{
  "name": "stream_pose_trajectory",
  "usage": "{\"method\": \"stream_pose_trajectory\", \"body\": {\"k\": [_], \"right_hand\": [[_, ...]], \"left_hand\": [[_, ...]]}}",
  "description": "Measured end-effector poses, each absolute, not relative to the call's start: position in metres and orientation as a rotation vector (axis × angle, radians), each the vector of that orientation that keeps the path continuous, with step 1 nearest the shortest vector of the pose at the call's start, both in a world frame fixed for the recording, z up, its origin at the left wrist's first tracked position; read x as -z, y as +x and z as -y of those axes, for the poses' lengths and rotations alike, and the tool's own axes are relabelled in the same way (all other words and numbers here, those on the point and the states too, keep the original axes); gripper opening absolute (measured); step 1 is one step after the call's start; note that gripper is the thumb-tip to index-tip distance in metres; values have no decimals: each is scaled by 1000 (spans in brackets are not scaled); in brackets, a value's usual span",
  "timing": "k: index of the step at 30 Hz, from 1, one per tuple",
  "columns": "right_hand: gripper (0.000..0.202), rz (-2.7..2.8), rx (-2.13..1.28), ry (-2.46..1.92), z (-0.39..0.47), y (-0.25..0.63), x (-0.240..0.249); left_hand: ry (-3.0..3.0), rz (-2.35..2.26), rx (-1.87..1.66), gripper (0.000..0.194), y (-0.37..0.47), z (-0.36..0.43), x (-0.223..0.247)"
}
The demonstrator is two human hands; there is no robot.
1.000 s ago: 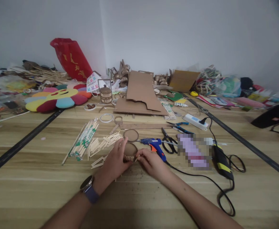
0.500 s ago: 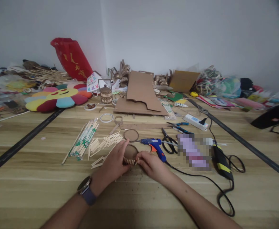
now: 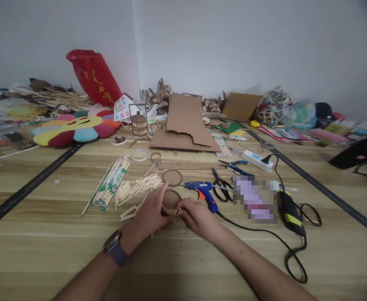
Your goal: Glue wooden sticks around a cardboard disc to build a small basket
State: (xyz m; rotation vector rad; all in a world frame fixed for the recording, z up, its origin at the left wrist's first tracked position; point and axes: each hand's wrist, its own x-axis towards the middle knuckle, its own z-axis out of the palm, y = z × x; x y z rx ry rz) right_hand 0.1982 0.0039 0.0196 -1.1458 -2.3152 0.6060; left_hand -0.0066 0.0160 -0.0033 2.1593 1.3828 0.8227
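Right hand (image 3: pixel 198 216): shifted slightly inward since the earlier frame, its fingertips now set closer to the row of short sticks (image 3: pixel 169 211); the tools around are left unmoved.
Right grip: thumb and fingertips are pinched at the row's right end, on what looks like a short stick (image 3: pixel 179 210), mostly covered by the fingers.
Left hand (image 3: pixel 148 213): thumb and fingers are spread around the left side of the cardboard round (image 3: pixel 172 197), by which it is held.
Cardboard round: held low over the middle of the table (image 3: pixel 158 267), between both hands; sticks are lined along its near rim.
Stick setting: best done, it seems, with each stick kept parallel to its neighbour and pressed briefly, the round being steadied without being squeezed.
Second round (image 3: pixel 172 178): laid just beyond the held one, towards the table's far edge.
Glue gun (image 3: pixel 204 190): laid to the right, nozzle near the second round; a hot tip should be assumed and the knuckles kept clear.
Cable (image 3: pixel 252 228): trailed just beyond the right forearm, where it could be snagged.
Loose sticks (image 3: pixel 141 187): scattered beyond the left hand, partly blocked by it.
Scissors (image 3: pixel 222 190), pliers (image 3: pixel 238 166): laid past the gun.
Cardboard sheets (image 3: pixel 185 121): stacked towards the far edge.
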Motion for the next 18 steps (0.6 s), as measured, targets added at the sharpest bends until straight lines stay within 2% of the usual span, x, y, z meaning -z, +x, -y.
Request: {"method": "stream_pose_trajectory", "body": {"k": [18], "right_hand": [[13, 2451, -364, -1122, -7, 198, -8]], "left_hand": [[2149, -1335, -856, 105, -6, -17, 3]]}}
